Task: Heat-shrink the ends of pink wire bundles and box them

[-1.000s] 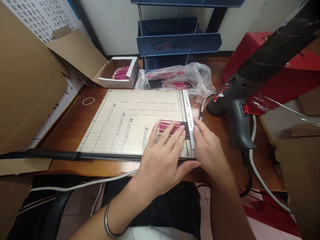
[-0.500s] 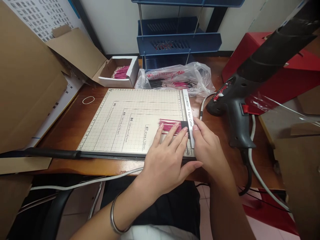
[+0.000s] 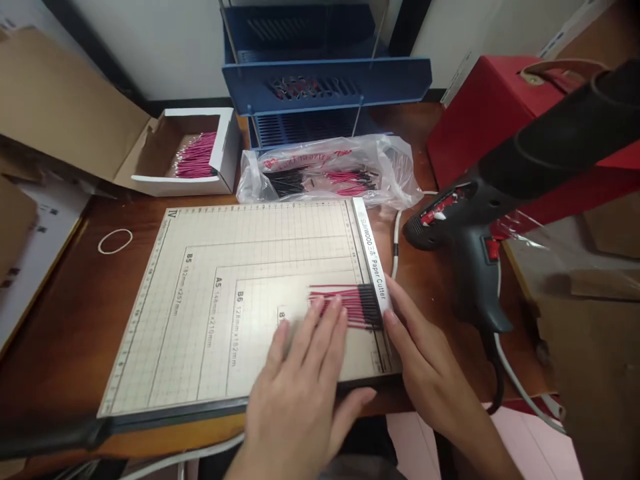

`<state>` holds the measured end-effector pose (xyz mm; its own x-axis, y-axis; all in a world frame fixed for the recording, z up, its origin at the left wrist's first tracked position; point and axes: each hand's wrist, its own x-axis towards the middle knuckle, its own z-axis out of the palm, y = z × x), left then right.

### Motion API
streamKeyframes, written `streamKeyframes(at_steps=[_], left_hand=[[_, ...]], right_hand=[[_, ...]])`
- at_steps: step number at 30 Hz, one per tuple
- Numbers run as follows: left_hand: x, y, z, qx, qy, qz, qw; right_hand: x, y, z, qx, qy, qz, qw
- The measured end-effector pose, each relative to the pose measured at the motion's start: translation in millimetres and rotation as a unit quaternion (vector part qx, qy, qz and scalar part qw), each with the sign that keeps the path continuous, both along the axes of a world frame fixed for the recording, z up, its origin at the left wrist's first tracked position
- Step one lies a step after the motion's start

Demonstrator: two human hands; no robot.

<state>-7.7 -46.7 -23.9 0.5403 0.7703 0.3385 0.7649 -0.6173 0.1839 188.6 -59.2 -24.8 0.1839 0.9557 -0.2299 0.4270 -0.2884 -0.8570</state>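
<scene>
A row of pink wires (image 3: 353, 311) with black ends lies flat on the cream gridded board of a paper cutter (image 3: 250, 227). The black ends are lined up against the cutter's white ruler strip (image 3: 371, 257). My left hand (image 3: 300, 380) is spread open, palm down, its fingertips at the left ends of the wires; whether they press on them I cannot tell. Beyond the strip, my right hand (image 3: 430, 360) rests against the board's right edge, fingers stretched out and thumb by the strip. Nothing shows in its fingers.
A white box (image 3: 227, 147) of pink wires and a clear plastic bag (image 3: 400, 173) of wires sit behind the cutter. A heat gun (image 3: 470, 247) stands at right before a red box (image 3: 490, 93). The cutter's black handle (image 3: 55, 433) lies front left, near a rubber band (image 3: 115, 241).
My left hand has drawn back leftward, off the black ends, so more of the wires shows. My right hand stays by the strip. The camera view has shifted nearer the board.
</scene>
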Motion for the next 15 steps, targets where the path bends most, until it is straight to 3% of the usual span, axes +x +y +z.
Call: streamKeyframes(at_steps=[6,15], left_hand=[[2,-3,-0.1,-0.034,0.009,-0.013,0.999],[3,-1,4.8,0.007,-0.004,-0.004,1.000]], right_hand=[[2,-1,-0.2,0.023,0.000,-0.010,1.000],[4,8,5.9,0.094,0.005,0.062,0.994]])
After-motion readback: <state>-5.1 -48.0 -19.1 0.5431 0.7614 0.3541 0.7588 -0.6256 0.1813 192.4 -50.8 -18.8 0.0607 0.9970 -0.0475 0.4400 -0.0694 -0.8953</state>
